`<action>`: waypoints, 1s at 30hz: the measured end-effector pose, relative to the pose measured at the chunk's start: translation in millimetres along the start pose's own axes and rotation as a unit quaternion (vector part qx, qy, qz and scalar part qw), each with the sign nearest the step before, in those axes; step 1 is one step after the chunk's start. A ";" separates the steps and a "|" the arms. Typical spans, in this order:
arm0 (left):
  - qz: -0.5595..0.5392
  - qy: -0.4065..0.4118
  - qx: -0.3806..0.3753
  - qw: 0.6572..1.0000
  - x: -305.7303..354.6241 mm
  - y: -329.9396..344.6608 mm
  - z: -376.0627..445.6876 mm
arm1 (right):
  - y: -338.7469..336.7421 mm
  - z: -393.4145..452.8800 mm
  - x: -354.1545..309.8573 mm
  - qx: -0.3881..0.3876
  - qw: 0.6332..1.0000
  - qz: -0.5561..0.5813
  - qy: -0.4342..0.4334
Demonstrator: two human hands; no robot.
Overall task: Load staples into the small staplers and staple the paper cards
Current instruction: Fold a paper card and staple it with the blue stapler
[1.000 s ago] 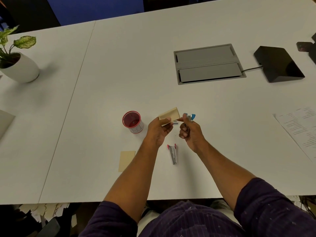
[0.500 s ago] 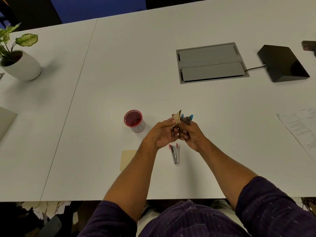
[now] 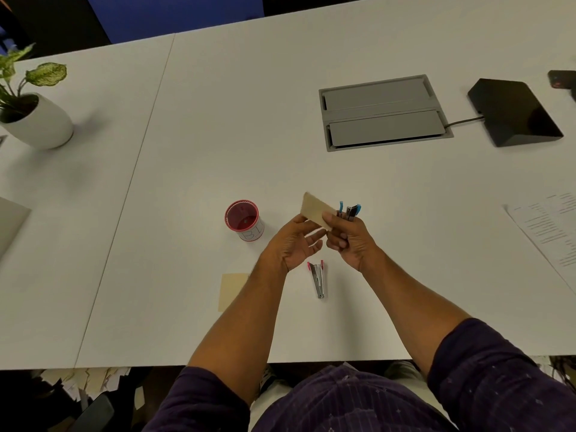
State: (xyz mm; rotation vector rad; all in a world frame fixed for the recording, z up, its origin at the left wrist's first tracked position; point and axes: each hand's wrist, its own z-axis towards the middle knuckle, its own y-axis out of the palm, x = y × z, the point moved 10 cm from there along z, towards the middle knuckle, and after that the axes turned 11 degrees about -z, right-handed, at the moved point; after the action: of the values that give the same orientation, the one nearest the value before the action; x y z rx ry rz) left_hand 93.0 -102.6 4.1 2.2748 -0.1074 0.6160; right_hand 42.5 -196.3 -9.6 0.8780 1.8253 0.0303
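Since half a second ago the tan paper card [image 3: 316,208] has swung from edge-on to nearly flat-on, and it now leans up and to the left above the fingers; the left hand [image 3: 294,241] has loosened off it. That hand's fingers [image 3: 313,235] lie relaxed and slightly curled just below the card, and whether the thumb touches the card's lower edge cannot be told. The right hand [image 3: 350,238] holds both things — its thumb pinches the card's right corner, and its curled fingers grip the blue stapler [image 3: 349,211], whose metal body and two blue tips stick up just beyond the knuckles.

The card is plain, tan and rectangular; any staple in it is too small to see. Two small staplers show: the blue one in hand and a red-tipped stapler [image 3: 318,279] lying flat on the bench [image 3: 249,135] just below the left fingers, its tip toward the person. Two cards show — the held one and a second card [image 3: 233,291] flat on the bench, left of the left wrist and partly hidden by the forearm. One red cup [image 3: 243,219] stands just left of the left fingers.

Beyond the fingertips the bench runs bare up to the grey cable hatch [image 3: 385,112]. The printed sheet [image 3: 548,226] lies well to the right, and the near edge is below the forearms.
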 end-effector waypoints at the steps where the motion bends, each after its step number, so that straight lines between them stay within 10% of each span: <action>1: -0.003 0.024 -0.009 1.000 5.1 1.8 0.5 | -2.5 0.9 0.6 0.009 1.000 -0.006 0.003; 30: 0.167 0.141 0.094 0.971 18.5 -27.4 0.6 | -28.4 -5.5 5.7 0.113 0.987 -0.110 -0.034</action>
State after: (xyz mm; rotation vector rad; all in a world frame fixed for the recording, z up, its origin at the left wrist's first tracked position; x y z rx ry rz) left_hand 116.7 -81.7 -5.8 2.3399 -0.3073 1.1627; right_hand 21.4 -211.6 -23.4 0.8167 1.8753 -0.3492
